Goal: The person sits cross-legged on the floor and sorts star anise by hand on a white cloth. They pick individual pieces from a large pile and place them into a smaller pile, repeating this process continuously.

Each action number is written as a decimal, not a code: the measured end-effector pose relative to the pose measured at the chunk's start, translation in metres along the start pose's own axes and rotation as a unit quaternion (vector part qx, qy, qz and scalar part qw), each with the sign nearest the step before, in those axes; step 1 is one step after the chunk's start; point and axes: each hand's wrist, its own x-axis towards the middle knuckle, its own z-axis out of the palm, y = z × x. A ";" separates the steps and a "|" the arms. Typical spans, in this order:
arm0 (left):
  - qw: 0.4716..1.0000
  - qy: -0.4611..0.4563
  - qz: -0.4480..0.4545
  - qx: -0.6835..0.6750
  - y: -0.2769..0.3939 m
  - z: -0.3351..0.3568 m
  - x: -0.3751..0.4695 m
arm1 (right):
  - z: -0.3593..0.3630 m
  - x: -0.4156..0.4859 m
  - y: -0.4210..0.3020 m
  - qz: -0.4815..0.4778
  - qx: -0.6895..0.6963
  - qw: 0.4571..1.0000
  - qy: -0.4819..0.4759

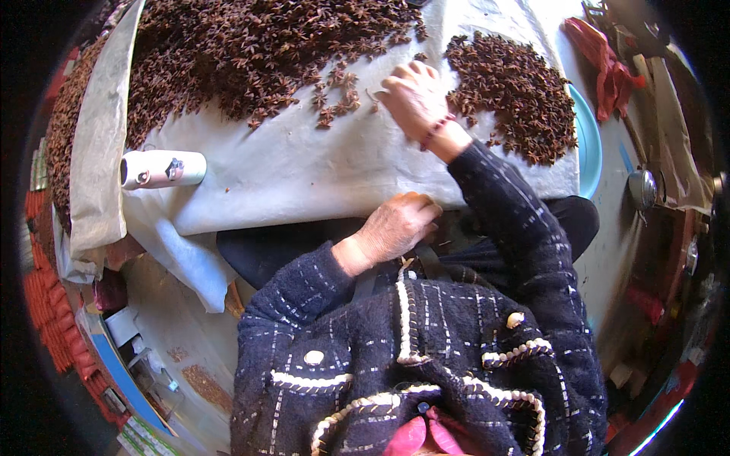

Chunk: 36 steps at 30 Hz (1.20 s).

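Observation:
A white sheet (274, 176) covers the table before me. On it a large heap of dried star anise (228, 51) spreads from the back left, with loose pieces trailing off its edge. A smaller heap of star anise (513, 91) lies at the right. Between the two, my right hand (413, 94) hovers over or rests on the sheet, fingers curled; whether anything is in it cannot be told. My left hand (396, 225) is at the table's near edge above my lap, its fingers bent and their tips hidden.
A white bottle (165, 169) lies on its side at the left. Beyond a raised strip of cloth (100, 142) is more star anise. The rim of a light blue basin (587, 142) shows past the table's right edge, with a red plastic bag (607, 68) farther off.

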 end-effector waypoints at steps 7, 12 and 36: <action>0.958 0.165 -0.149 0.182 -0.061 -0.056 -0.014 | 0.019 0.025 0.000 -0.019 -0.048 0.994 -0.091; 0.894 0.198 -0.177 0.361 -0.116 -0.068 0.022 | -0.037 -0.031 0.024 -0.003 0.233 0.943 -0.238; 0.902 0.053 -0.237 0.357 -0.169 -0.072 0.127 | -0.036 -0.066 0.040 0.037 0.124 0.988 0.082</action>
